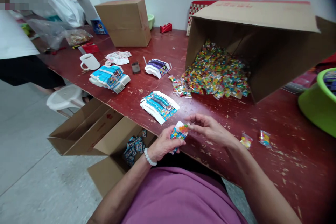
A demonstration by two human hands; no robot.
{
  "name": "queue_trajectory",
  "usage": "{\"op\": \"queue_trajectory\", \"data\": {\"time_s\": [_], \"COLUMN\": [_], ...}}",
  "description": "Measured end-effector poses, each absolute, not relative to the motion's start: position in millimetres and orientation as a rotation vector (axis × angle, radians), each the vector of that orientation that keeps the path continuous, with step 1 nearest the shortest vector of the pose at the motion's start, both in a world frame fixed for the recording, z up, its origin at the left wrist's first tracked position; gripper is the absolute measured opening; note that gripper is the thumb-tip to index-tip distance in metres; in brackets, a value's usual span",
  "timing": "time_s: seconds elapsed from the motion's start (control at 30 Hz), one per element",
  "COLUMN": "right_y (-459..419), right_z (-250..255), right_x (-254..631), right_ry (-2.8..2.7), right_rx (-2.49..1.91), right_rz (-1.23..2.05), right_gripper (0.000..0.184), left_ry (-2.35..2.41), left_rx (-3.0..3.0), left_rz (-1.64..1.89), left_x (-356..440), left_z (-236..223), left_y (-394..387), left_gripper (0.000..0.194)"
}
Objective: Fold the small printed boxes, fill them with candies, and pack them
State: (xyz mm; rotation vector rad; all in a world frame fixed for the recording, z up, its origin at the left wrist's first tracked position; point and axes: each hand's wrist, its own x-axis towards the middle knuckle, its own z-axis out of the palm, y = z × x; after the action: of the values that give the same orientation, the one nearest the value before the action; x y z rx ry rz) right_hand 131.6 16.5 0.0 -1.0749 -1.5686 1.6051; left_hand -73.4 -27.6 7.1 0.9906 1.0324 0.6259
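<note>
Across the red table (286, 119) on my feed, there's a big carton (249, 15) tipped sideways, red lettering too blurry for me. Right hand (210, 130): fingertips pinching. Left hand (165, 144): fingers wrapped round a small blue-and-white box (179, 136) by the table's near edge, print unreadable too. That pinch is on an orange-and-green candy packet (183, 129) at its open top.

From afar I see a scuffed red desk (296, 150); an open carton (257, 14) on its side spills wrapped sweets (217, 73) onto it; two loose packets (265, 138) lie apart; leftward lie two blue stacks (160, 106) and a purple stack (157, 67) of flat boxes, a white mug (91, 62), a crumpled cloth (118, 58), a smaller carton (123, 21); rightward, a green tub (315, 105).
</note>
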Motion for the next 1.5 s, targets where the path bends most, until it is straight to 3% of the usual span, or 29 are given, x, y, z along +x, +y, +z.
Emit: {"op": "queue_trajectory", "data": {"time_s": [0.23,0.47,0.7,0.93,1.1,1.37,1.5], "right_y": [17,13,14,0,-13,-29,-28], "right_z": [4,18,16,25,26,-1,-1], "right_x": [130,127,126,119,116,92,83], "right_ry": [-1.424,-1.444,-1.424,-1.645,-1.560,-1.488,-1.292], "right_rx": [-1.152,-1.169,-1.243,-1.138,-1.199,-1.131,-1.081], "right_rz": [1.542,1.523,1.486,1.318,1.128,1.162,1.378], "right_gripper": [0.040,0.027,0.029,0.017,0.020,0.022,0.023], "left_ry": [0.943,0.872,0.855,0.841,0.842,0.945,0.844], "left_rx": [0.923,0.895,0.893,0.832,0.560,0.386,0.452], "left_rz": [0.615,0.599,0.601,0.691,0.839,0.986,1.023], "left_x": [-78,-79,-80,-72,-66,-63,-63], "left_z": [3,3,6,9,5,-2,0], "left_y": [-29,-31,-33,-33,-30,-31,-32], "left_gripper": [0.047,0.048,0.046,0.048,0.049,0.041,0.049]}}
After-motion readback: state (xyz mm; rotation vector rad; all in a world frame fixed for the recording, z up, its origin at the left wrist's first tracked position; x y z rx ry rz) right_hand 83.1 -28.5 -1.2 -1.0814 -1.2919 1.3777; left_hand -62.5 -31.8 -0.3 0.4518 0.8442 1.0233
